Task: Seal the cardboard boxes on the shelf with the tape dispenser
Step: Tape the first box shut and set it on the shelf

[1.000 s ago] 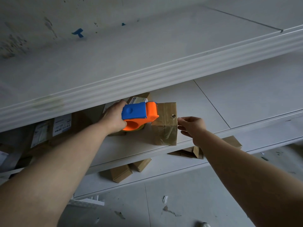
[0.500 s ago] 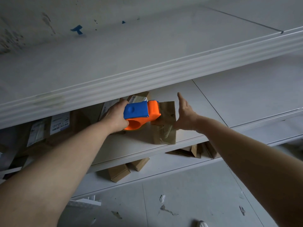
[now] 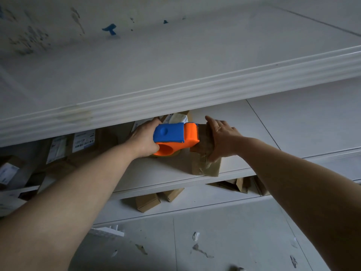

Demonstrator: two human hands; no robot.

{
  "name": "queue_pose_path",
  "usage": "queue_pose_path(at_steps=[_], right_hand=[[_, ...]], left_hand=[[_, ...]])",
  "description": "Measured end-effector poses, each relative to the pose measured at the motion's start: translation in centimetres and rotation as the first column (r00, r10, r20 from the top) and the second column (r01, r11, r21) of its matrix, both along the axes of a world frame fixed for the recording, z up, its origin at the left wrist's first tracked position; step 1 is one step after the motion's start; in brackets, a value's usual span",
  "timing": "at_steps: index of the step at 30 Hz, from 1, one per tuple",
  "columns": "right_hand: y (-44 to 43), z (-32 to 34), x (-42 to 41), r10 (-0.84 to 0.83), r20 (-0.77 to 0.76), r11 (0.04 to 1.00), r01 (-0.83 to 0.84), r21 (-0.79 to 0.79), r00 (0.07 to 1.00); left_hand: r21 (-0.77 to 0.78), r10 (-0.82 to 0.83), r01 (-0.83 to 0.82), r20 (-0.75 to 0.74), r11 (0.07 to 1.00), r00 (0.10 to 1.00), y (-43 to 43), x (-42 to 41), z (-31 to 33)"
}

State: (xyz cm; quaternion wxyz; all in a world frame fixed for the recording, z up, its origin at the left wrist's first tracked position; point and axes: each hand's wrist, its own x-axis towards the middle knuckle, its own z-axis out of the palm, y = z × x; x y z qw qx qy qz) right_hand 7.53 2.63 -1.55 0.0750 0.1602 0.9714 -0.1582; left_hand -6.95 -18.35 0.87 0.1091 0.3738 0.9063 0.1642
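Note:
A small cardboard box with shiny brown tape on it stands near the front edge of the middle shelf. My right hand lies over its top and right side, gripping it. My left hand holds a blue and orange tape dispenser, whose orange front end touches the box's upper left edge. Most of the box top is hidden by my right hand and the dispenser.
More cardboard boxes with white labels are piled at the left of the same shelf. Small boxes and opened cartons lie on the lower shelf. The upper shelf's front rim overhangs just above my hands. Paper scraps litter the floor.
My right hand came from beside the box's right edge onto its top and side and now grips it. The dispenser stayed pressed at the box's left edge.

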Motion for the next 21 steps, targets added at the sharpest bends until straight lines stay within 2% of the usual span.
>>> queue_pose_path(at_steps=[3, 8, 12, 17, 21], right_hand=[[0.6, -0.1, 1.1, 0.014, -0.015, 0.999, -0.015, -0.036, 1.000], [1.3, -0.4, 2.8, 0.045, -0.023, 0.999, -0.045, 0.029, 0.999], [1.5, -0.5, 2.8, 0.095, -0.042, 0.994, -0.093, 0.065, 0.995], [2.8, -0.1, 2.9, 0.134, 0.013, 0.991, -0.134, 0.027, 0.991], [2.6, -0.1, 2.6, 0.165, 0.027, 0.986, -0.166, 0.025, 0.986]], left_hand=[[0.014, -0.020, 0.020, -0.012, 1.000, 1.000, 0.1, 0.5, 0.3], [0.010, -0.046, 0.046, 0.012, 0.999, 0.999, 0.3, 1.9, 0.3], [0.040, 0.006, -0.008, 0.055, 0.999, 0.998, -0.8, 2.8, -0.3], [0.054, 0.113, -0.118, 0.077, 0.992, 0.991, -4.0, 2.7, -0.4], [0.071, 0.128, -0.135, 0.102, 0.988, 0.987, -4.8, 3.0, -0.8]])
